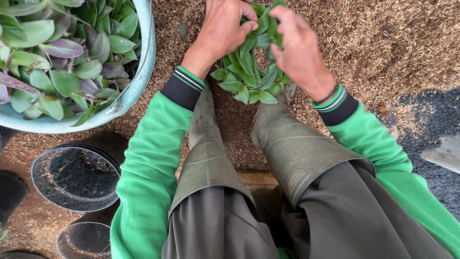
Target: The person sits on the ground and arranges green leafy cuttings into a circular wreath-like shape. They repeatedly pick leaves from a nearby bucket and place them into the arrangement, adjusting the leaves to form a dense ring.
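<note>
A: Between both boots, approx 12 o'clock from the knees, sits the bunch of green cuttings (249, 72). Which hand's closer?

B: Going L to R: left hand (221, 29) is on the bunch's top at approx 10 o'clock, fingers curled narrow, pinching leaves. Right hand (299, 48) is at approx 2 o'clock, thumb & fingers closed on leaves too. Both touching; neither nearer.

A: Axis of the bunch?

B: Runs 12-to-6, tips fanning toward 6. Leaves small, oval, smooth, soft-looking.

A: Round it?

B: Far L, pale blue basin (143, 57) w/ green & purple leafy cuttings, well apart at 9 o'clock. Below that, black plastic pots (76, 177), thin-walled, round. Rubber boots (211, 144) matte olive. Ground is rice husk (383, 38), dry & grainy; darker gravel-like patch far R.
</note>
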